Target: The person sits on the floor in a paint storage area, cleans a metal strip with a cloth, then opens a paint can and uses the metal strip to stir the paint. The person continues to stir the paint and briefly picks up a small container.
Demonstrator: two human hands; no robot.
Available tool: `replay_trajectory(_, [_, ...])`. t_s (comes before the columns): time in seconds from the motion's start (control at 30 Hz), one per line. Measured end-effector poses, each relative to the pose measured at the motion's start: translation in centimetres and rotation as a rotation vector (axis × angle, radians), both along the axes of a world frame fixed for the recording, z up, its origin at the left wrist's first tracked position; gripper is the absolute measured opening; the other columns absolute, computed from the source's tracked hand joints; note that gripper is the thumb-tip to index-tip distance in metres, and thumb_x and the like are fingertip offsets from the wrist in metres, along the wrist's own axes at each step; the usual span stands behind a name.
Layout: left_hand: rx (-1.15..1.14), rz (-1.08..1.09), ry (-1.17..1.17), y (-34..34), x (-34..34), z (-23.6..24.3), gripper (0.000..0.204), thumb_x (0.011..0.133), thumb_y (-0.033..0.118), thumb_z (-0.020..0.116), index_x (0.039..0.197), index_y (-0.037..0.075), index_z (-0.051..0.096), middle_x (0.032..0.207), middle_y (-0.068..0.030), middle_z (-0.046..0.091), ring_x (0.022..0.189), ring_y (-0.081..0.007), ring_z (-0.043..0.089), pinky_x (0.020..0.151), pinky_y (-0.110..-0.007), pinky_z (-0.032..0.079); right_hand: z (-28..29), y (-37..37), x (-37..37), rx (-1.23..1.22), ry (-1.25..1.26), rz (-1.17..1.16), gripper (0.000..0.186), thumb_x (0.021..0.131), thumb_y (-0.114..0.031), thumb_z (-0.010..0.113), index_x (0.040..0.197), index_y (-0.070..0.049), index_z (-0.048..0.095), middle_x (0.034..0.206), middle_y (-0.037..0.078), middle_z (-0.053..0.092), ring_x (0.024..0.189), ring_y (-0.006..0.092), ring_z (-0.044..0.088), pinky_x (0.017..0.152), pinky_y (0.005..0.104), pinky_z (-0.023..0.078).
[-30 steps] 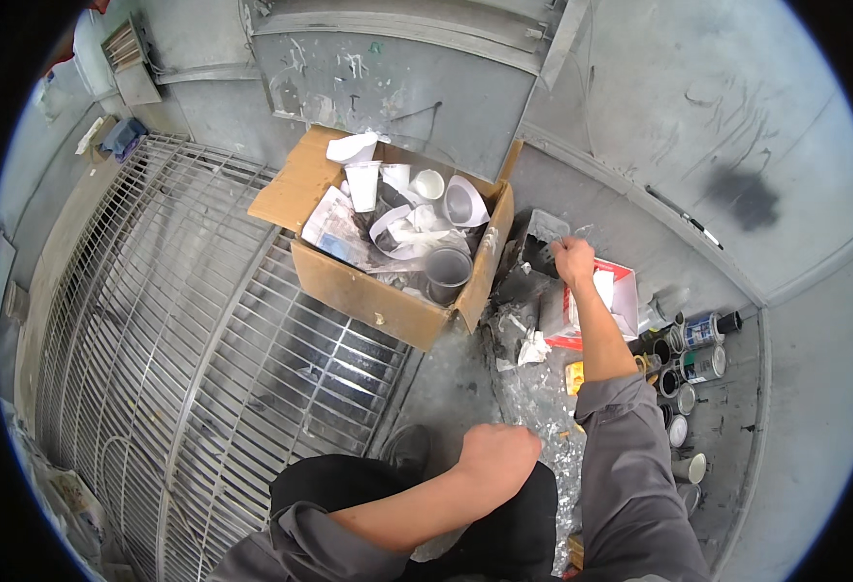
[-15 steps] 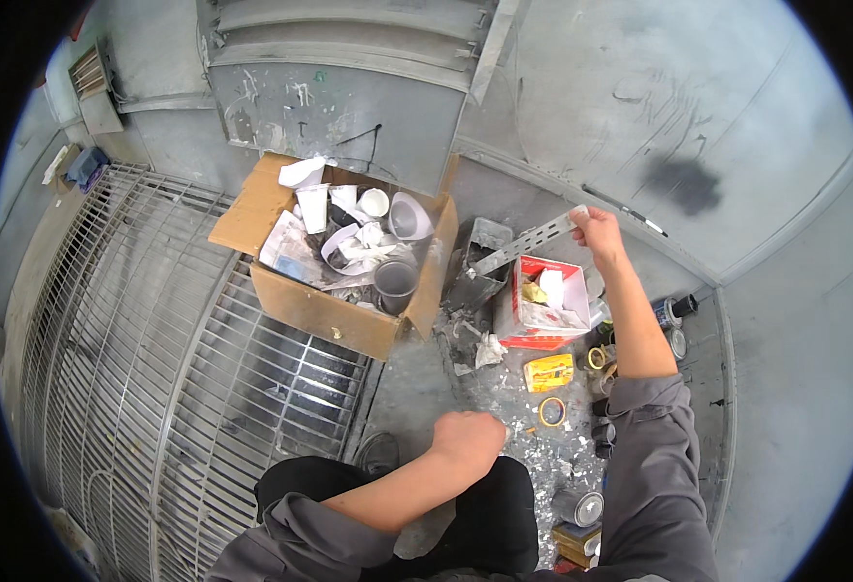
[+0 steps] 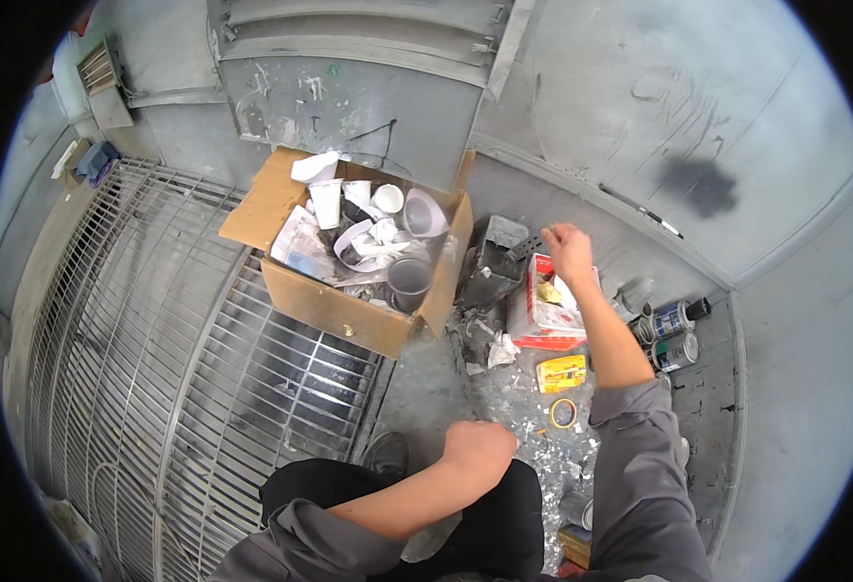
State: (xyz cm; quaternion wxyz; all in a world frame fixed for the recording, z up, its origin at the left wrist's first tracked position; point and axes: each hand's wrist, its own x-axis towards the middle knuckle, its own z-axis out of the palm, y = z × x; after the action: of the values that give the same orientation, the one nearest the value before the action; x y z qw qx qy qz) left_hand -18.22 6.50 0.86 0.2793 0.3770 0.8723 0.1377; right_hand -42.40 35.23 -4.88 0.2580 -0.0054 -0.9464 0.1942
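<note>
My right hand is closed in a pinch above the far edge of a red and white box. Between its fingertips is the end of a slotted strip, which slopes down to the left into a dark grey open container. Much of the strip is hard to make out against the grey. Crumpled scraps and a yellowish piece lie in the red and white box. Over my knee, my left hand is curled into a fist; its fingers are turned under, so anything inside is hidden.
A cardboard box full of used cups and paper stands left of the container, beside a metal floor grating. A yellow packet, a tape roll and several cans lie on the paint-spattered floor. Grey walls rise behind.
My right hand has come down and left, and the strip's end has dropped toward the grey container with it. My left hand stays over the knee; the whole view has shifted slightly.
</note>
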Motion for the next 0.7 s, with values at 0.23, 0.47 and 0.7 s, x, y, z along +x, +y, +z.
replay_trajectory(0.23, [0.100, 0.038, -0.001, -0.8, 0.3, -1.0, 0.017, 0.086, 0.009, 0.063, 0.094, 0.005, 0.077, 0.093, -0.0122, 0.077, 0.090, -0.0321, 0.077, 0.073, -0.045, 0.061, -9.0, -1.2, -2.0, -0.142, -0.202, -0.175, 0.031, 0.090, -0.031, 0.071, 0.085, 0.000, 0.070, 0.087, 0.024, 0.069, 0.085, 0.0460, 0.066, 0.077, 0.0516, 0.052])
replay_trajectory(0.47, [0.085, 0.016, -0.033, -1.1, -0.1, -0.5, 0.017, 0.086, 0.009, 0.062, 0.091, 0.008, 0.078, 0.092, -0.0120, 0.077, 0.091, -0.0311, 0.077, 0.073, -0.044, 0.061, -8.3, -2.3, -3.6, -0.247, -0.387, -0.086, 0.032, 0.088, -0.030, 0.074, 0.081, 0.001, 0.072, 0.078, 0.022, 0.069, 0.073, 0.0356, 0.067, 0.073, 0.0458, 0.053])
replay_trajectory(0.7, [0.076, 0.010, -0.028, 0.2, 0.1, -0.6, 0.019, 0.087, 0.010, 0.062, 0.094, 0.009, 0.079, 0.097, -0.0118, 0.078, 0.095, -0.0309, 0.076, 0.074, -0.044, 0.061, -2.7, 0.7, -4.3, -0.559, -0.543, 0.032, 0.028, 0.089, -0.025, 0.077, 0.074, -0.002, 0.073, 0.065, 0.002, 0.064, 0.059, 0.0120, 0.057, 0.057, 0.0319, 0.046])
